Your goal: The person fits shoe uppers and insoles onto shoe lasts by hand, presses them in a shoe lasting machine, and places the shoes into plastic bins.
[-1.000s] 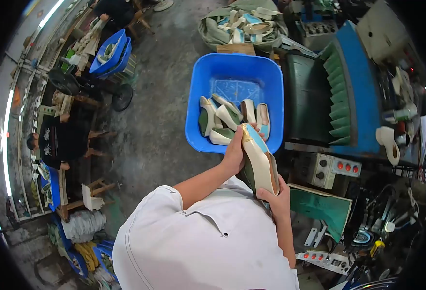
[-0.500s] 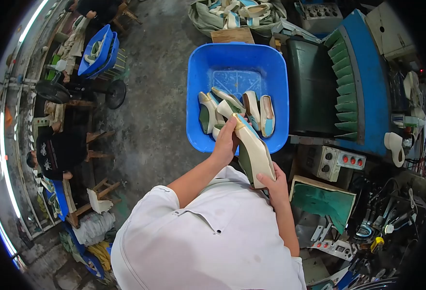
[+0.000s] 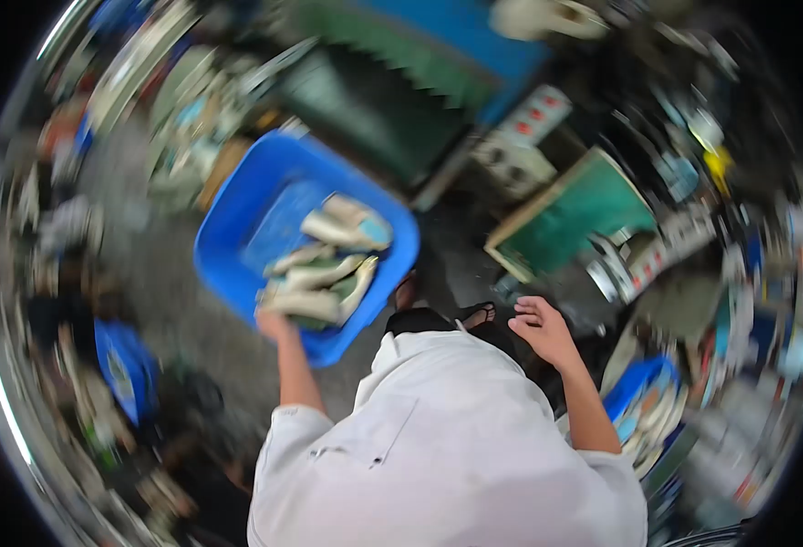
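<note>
My left hand [image 3: 278, 326] is at the near left side of the blue tub [image 3: 228, 242], its fingers closed round one end of a cream shoe [image 3: 305, 304]. Motion blurs the fingertips. That shoe lies over or against other shoes in the tub, among them a cream one with a light blue insole [image 3: 372, 228]. Over the floor to the right, away from the tub, my right hand [image 3: 544, 330] has loosely bent fingers set apart and nothing in them.
A machine with green flaps [image 3: 419, 68] stands beyond the tub. To the right are a green board [image 3: 579, 214], a control box with red buttons [image 3: 533, 117] and a blue container of shoes [image 3: 634, 387]. A heap of shoes [image 3: 196, 114] lies at the upper left.
The view has turned to the right. The shoe held in both hands has moved down into the tub at my left hand. My right hand has let go and moved away.
</note>
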Action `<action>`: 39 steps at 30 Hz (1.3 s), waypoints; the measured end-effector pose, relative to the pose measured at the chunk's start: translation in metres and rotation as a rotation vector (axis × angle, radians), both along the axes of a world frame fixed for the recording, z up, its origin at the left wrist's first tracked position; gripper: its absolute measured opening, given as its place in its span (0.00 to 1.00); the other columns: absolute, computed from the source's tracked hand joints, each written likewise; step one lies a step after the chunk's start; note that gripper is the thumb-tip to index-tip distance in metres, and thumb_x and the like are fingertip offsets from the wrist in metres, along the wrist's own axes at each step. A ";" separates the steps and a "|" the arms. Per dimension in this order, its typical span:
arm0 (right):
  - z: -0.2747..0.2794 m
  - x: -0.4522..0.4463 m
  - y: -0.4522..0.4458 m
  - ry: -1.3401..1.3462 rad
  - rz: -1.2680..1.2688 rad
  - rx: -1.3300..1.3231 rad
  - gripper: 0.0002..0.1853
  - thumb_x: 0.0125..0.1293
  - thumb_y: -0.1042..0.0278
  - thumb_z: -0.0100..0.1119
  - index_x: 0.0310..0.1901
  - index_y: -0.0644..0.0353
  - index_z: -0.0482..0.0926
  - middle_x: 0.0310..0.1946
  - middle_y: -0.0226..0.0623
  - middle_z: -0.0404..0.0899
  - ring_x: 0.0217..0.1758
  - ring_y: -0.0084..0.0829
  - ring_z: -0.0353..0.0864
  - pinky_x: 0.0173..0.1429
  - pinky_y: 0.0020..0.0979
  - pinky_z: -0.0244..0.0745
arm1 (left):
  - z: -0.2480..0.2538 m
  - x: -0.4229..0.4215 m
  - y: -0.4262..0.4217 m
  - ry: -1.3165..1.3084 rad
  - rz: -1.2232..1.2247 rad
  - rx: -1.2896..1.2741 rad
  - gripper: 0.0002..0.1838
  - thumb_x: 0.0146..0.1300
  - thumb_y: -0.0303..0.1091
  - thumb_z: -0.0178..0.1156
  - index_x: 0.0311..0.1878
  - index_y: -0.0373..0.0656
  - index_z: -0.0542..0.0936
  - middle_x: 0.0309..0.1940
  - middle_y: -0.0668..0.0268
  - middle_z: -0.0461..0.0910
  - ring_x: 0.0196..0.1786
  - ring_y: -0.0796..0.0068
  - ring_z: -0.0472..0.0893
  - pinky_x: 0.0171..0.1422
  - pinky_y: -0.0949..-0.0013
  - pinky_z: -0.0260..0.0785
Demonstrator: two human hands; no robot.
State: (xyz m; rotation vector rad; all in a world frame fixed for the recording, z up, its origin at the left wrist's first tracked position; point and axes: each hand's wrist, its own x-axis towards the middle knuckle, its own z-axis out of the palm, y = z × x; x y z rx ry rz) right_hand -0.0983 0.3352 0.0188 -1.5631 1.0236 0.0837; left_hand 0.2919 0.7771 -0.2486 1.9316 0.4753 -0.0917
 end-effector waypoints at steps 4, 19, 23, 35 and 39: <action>0.002 -0.079 0.010 -0.066 -0.280 -0.028 0.27 0.71 0.65 0.78 0.66 0.66 0.79 0.59 0.46 0.87 0.56 0.31 0.89 0.63 0.35 0.86 | 0.006 0.019 -0.024 -0.036 0.264 0.141 0.33 0.72 0.39 0.63 0.69 0.19 0.75 0.68 0.31 0.78 0.62 0.39 0.86 0.66 0.42 0.82; -0.048 -0.421 0.023 -0.041 -1.393 -0.787 0.14 0.69 0.73 0.73 0.55 0.64 0.85 0.43 0.38 0.86 0.43 0.28 0.88 0.50 0.32 0.85 | 0.264 -0.223 -0.498 -0.915 -0.988 -0.081 0.45 0.80 0.41 0.66 0.89 0.41 0.52 0.80 0.44 0.60 0.79 0.45 0.72 0.76 0.45 0.77; -0.098 -0.562 0.017 0.276 -1.517 -0.945 0.16 0.65 0.75 0.72 0.54 0.65 0.84 0.46 0.48 0.86 0.45 0.43 0.89 0.53 0.41 0.85 | 0.305 -0.333 -0.528 -1.159 -1.175 -0.124 0.40 0.82 0.39 0.65 0.88 0.42 0.57 0.80 0.48 0.63 0.74 0.50 0.77 0.75 0.48 0.78; -0.153 -0.724 -0.146 0.516 -1.402 -0.861 0.24 0.77 0.49 0.63 0.60 0.62 0.86 0.53 0.58 0.90 0.58 0.59 0.89 0.64 0.53 0.82 | 0.317 -0.455 -0.527 -0.991 -1.433 -0.329 0.35 0.83 0.25 0.58 0.87 0.39 0.59 0.75 0.48 0.75 0.68 0.57 0.82 0.68 0.57 0.78; -0.150 -0.730 -0.160 0.680 -1.368 -0.751 0.16 0.81 0.55 0.58 0.54 0.57 0.89 0.46 0.59 0.89 0.54 0.64 0.87 0.59 0.60 0.81 | 0.315 -0.484 -0.510 -0.912 -1.529 -0.345 0.33 0.80 0.23 0.59 0.85 0.38 0.63 0.73 0.51 0.77 0.66 0.60 0.83 0.67 0.61 0.77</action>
